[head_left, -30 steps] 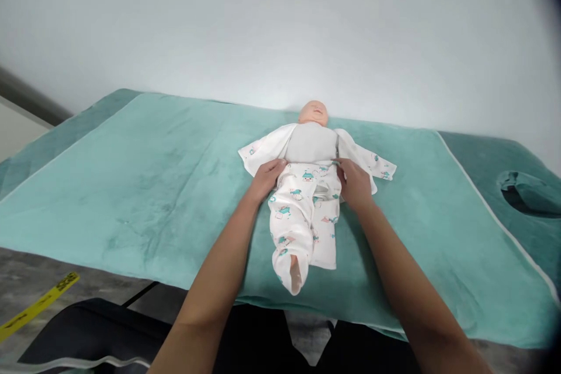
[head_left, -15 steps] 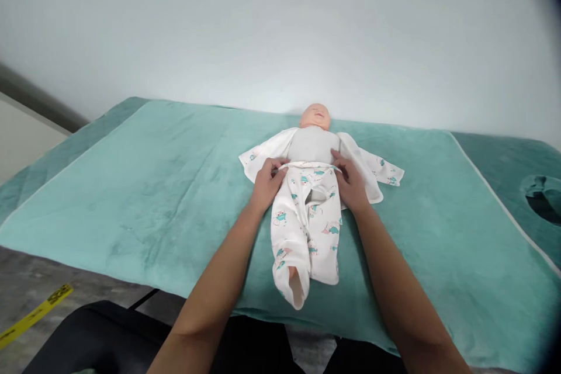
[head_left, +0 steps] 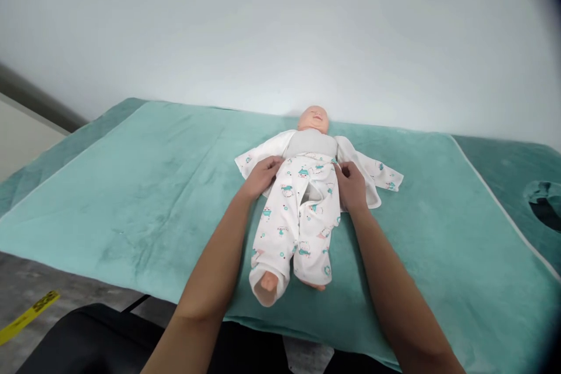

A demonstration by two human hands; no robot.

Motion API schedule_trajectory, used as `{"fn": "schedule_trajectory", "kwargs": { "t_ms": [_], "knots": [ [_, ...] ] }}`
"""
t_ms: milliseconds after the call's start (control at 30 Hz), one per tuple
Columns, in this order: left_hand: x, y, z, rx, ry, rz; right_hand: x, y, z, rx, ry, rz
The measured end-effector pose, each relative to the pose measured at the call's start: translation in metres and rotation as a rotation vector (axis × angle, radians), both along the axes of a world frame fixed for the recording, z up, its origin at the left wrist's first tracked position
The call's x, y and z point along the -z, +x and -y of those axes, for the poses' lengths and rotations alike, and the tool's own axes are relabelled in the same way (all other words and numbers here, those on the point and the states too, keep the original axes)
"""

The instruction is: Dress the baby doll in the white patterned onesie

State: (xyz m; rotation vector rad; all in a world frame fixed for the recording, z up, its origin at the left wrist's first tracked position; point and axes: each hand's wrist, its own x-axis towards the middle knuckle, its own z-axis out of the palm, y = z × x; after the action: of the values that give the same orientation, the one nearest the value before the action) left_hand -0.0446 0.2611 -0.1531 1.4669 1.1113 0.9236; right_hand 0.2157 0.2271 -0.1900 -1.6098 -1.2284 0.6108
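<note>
A baby doll [head_left: 314, 120] lies on its back, head towards the wall. White printed trousers [head_left: 280, 216] cover its legs and reach up to the belly, with a gap at the crotch. Both feet show at the cuffs. Under the doll spreads a white jacket [head_left: 368, 174], open at the front, its sleeves out to either side. My left hand [head_left: 264, 174] is closed on the trousers' waistband at the left side; its fingertips are partly hidden. At the right side my right hand [head_left: 350, 184] pinches the waistband.
The doll lies on a bed with a green plush cover [head_left: 144, 198]. A white wall [head_left: 280, 29] stands behind it. The cover has a dark hole [head_left: 547, 207] at the far right. A black seat [head_left: 96, 339] is at lower left, by yellow tape [head_left: 28, 317] on the floor.
The waistband has moved higher up the doll's belly. The trouser legs have shifted left and up, and both feet now show at the cuffs. Both hands still hold the sides.
</note>
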Motion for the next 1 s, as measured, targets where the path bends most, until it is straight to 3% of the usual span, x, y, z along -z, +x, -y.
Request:
{"fn": "schedule_trajectory", "kwargs": {
  "t_ms": [100,167,267,333,467,767,900,1000],
  "knots": [
    [-0.007,-0.015,0.000,0.258,-0.061,-0.023,-0.009,0.011,0.008,-0.146,-0.178,0.001],
    [-0.007,-0.021,-0.003,0.350,-0.078,-0.018,-0.013,0.018,0.012,-0.285,-0.259,-0.117],
    [-0.002,-0.024,-0.006,0.353,-0.086,-0.025,-0.016,0.022,0.016,-0.470,-0.303,-0.394],
    [0.003,-0.023,-0.006,0.309,-0.082,-0.051,-0.015,0.020,0.017,-0.522,-0.283,-0.554],
    [0.010,-0.017,-0.004,0.237,-0.057,-0.052,-0.012,0.011,0.018,-0.433,-0.223,-0.726],
    [0.033,0.008,-0.010,-0.086,0.082,0.173,0.001,0.000,0.008,-0.286,-0.045,-0.752],
    [0.029,0.013,-0.009,-0.137,0.007,0.239,0.005,-0.003,0.001,-0.169,0.123,-0.712],
    [0.019,0.008,-0.006,-0.098,0.004,0.201,0.002,-0.004,0.003,-0.108,0.148,-0.488]
  ]
}}
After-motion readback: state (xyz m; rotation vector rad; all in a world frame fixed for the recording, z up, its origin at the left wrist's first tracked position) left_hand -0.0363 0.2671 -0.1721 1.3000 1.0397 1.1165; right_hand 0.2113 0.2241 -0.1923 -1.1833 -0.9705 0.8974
